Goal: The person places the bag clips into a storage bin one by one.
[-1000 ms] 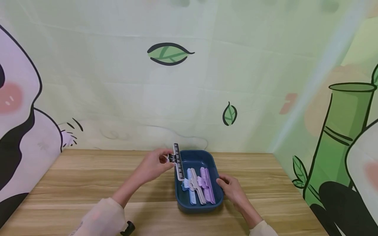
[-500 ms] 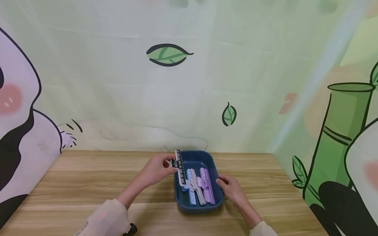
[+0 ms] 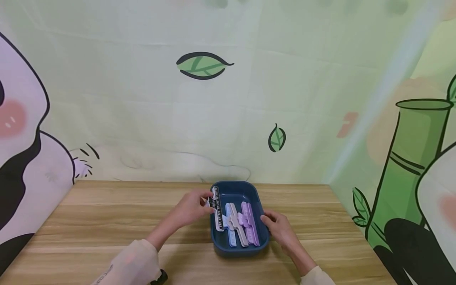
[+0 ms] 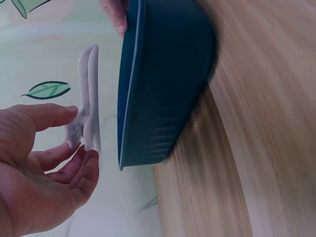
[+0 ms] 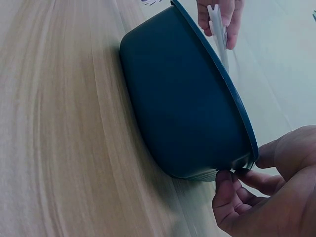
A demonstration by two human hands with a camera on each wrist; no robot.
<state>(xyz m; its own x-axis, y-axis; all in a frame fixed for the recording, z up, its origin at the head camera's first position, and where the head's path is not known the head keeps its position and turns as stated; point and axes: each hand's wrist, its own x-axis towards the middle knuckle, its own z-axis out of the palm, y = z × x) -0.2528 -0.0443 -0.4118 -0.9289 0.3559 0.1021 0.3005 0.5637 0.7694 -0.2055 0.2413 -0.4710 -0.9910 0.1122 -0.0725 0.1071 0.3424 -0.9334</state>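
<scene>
My left hand (image 3: 192, 208) pinches a black-and-white piano-key clip (image 3: 217, 209) by its handle, over the left side of a dark blue plastic bin (image 3: 239, 251). In the left wrist view the clip (image 4: 89, 98) looks white from its edge, apart from the bin's rim. Inside the bin lie a blue clip (image 3: 232, 238), a grey clip (image 3: 239, 229) and a purple clip (image 3: 250, 225), side by side. My right hand (image 3: 281, 230) grips the bin's right rim, thumb on the rim and fingers against the outer wall in the right wrist view.
The bin stands on a wood-grain table (image 3: 117, 221). Behind the table hangs a pale green cloth (image 3: 142, 118) printed with pandas, leaves and bamboo. A dark band (image 3: 161, 277) shows by the left sleeve.
My left hand has lowered the piano-key clip and brought it slightly right, over the bin's left side. The right hand and the bin stay in place.
</scene>
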